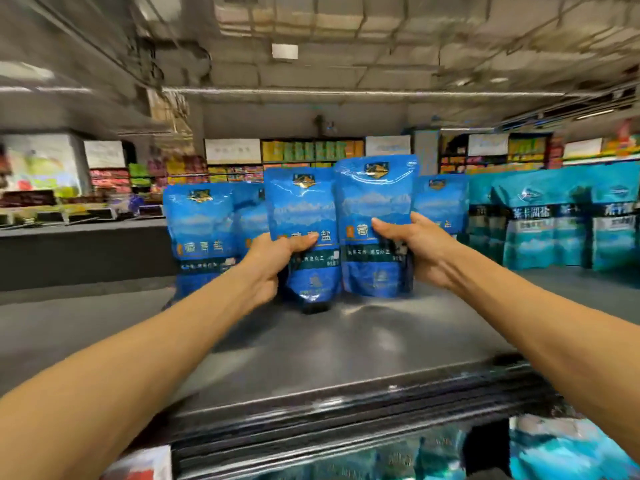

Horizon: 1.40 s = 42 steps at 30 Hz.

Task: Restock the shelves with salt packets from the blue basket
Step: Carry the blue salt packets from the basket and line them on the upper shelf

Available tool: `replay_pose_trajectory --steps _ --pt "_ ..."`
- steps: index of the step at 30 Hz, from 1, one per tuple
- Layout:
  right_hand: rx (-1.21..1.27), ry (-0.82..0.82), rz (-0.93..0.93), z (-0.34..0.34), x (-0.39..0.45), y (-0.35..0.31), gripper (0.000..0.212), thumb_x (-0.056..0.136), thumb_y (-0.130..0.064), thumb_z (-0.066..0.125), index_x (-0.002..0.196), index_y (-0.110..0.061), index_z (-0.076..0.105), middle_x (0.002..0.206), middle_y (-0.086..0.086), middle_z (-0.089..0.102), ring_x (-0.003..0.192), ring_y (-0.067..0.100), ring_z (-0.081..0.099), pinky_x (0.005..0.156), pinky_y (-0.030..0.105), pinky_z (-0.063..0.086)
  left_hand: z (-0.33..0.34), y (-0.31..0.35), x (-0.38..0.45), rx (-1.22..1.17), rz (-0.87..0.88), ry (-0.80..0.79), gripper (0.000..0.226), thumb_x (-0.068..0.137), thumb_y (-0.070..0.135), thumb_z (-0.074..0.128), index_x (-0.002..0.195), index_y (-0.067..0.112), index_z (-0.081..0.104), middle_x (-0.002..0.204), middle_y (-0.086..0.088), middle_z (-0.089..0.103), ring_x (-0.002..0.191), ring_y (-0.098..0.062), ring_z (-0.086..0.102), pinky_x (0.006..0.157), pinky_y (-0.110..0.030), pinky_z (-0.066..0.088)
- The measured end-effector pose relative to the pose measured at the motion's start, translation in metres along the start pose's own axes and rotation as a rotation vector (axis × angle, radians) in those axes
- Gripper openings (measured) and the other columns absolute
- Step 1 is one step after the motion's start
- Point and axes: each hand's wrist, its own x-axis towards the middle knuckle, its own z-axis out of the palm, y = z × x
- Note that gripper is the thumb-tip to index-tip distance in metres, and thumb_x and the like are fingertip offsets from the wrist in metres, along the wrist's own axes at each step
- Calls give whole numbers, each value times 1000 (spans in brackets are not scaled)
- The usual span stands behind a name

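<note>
Head view: left hand [273, 258] grips one packet [301, 233], right hand [415, 251] grips another [374, 220], both upright at 12 o'clock over the shelf [311, 344], labels outward to match the row [201, 230] behind. Basket unseen.

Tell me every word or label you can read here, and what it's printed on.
"藏青盐": blue salt packet standing at left.
"盐": last character showing above the left hand on its blue packet; the rest is covered.
"藏": first character beside the right hand on its packet; the rest is covered.
Teal packets: large characters, too blurred to read.
Small print, gold emblems, far signs: unreadable.
</note>
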Motion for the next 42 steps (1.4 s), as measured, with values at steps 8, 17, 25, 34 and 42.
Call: replay_pose_trajectory --steps 8,17,25,34,42 --pt "-541 -258 -32 -39 39 21 32 80 -16 84 110 -13 73 100 -4 80 90 8 74 73 20 58 -27 -26 30 544 161 -83 23 80 9 83 100 17 76 91 5 80 80 -7 73 72 -24 57" --pt "-733 -187 -26 -39 51 26 45 78 -30 86 110 -4 70 98 21 76 52 19 60 51 31 51 -26 -24 25 1090 73 113 33 74 33 90 80 6 71 61 -5 72 45 -11 65 45 -25 53" --pt "-815 -93 16 -20 79 33 43 79 -31 85 86 -8 50 64 6 68 46 14 67 42 22 51 -22 -20 46 1071 -6 188 40 72 24 91 79 -4 64 52 -9 70 52 -20 73 52 -35 62" --pt "-946 12 51 -12 93 50 56 81 -49 79 63 -16 39 54 7 68 66 24 76 48 23 47 -24 -25 51 1541 142 253 50 78 53 80 60 12 58 42 1 63 45 -13 64 67 -36 60" --pt "-1067 74 39 -3 62 40 81 94 -61 55 137 5 36 71 10 70 53 15 66 43 24 45 -16 -18 32 1721 174 249 66 67 79 70 64 18 44 64 3 55 63 -22 54 59 -33 44"
